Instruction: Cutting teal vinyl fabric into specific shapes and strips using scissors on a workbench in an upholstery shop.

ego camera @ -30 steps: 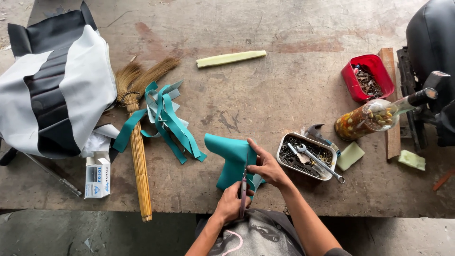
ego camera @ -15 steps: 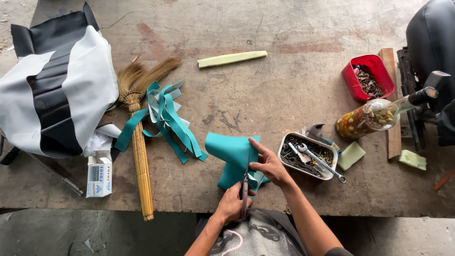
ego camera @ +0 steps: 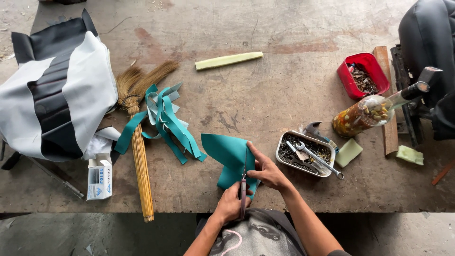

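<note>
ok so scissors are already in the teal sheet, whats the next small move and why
Probably close the scissors for another short snip up the teal sheet. The left hand grips the handles, the blades sit partway into the sheet, and the right hand presses it flat beside them, so uncut material lies ahead.

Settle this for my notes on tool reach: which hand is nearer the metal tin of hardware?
Right. The right hand presses the teal sheet just left of the tin; the left hand, holding scissors, sits farther left at the table edge.
</note>
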